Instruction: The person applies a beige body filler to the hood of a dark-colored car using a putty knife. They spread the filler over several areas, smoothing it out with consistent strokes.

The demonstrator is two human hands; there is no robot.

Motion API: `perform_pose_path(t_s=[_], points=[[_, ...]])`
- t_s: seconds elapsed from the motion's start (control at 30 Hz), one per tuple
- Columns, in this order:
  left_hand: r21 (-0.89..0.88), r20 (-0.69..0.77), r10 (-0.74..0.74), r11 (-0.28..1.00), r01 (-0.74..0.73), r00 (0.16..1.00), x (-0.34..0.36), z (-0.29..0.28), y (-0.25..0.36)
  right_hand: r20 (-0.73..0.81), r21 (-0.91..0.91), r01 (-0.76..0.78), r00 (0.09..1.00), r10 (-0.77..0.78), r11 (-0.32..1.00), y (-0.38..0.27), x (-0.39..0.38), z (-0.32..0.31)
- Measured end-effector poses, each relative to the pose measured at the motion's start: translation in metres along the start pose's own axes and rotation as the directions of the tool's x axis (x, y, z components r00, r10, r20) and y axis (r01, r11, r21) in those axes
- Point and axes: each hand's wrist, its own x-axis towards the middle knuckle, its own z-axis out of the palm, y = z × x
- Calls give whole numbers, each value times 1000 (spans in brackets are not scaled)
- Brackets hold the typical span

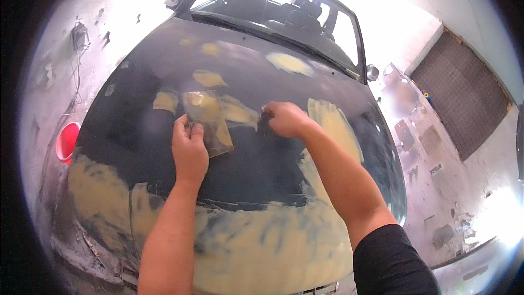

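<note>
A black cloth sleeve point(390, 259) covers the upper right arm, near the hood's front edge. Along that front edge of the hood point(251, 169) lies a broad spread of yellow putty point(262, 246), streaky and thin in places, with dark paint showing through.

Farther up, over the hood's middle, the left hand point(190, 150) pinches the edge of a flat board point(214, 123) between thumb and fingers. The board is thin, rectangular and see-through, smeared with yellow along its top and right side. To its right above the hood, the right hand point(286, 119) has its fingers curled close together, pinching a small dark scraper point(265, 120) at the end of a yellow strip; whether it touches the hood, I cannot tell. The hood's middle is dark and matte, with a tall, ragged-edged putty band right of the hands.

Left of the hood stands a round red bucket point(66, 143). Near the hood's rear edge is a smooth, oval yellow patch point(289, 64); beyond that edge, a slim black wiper point(278, 35) and dark seats point(245, 1) behind glass.
</note>
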Motion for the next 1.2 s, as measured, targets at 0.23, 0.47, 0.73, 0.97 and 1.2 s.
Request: perform_pose_path(t_s=[0.23,0.47,0.73,0.97,1.2], points=[[22,2,6,1000,-6,1000,2,-2,1,-2,14,131,991,-131,991,27,-44,-14],[-117,11,-22,993,24,1000,0,11,-1,-159,-27,-62,986,57,998,83,28,-23],[-74,2,10,997,-10,1000,3,0,-10,-91,-60,46,995,-51,997,29,-32,6],[-54,14,5,999,-5,1000,0,5,4,-177,4,26,984,-25,1000,78,-9,-35],[-57,22,7,998,-6,1000,1,3,-3,-62,-33,20,998,-22,999,69,14,-22]])
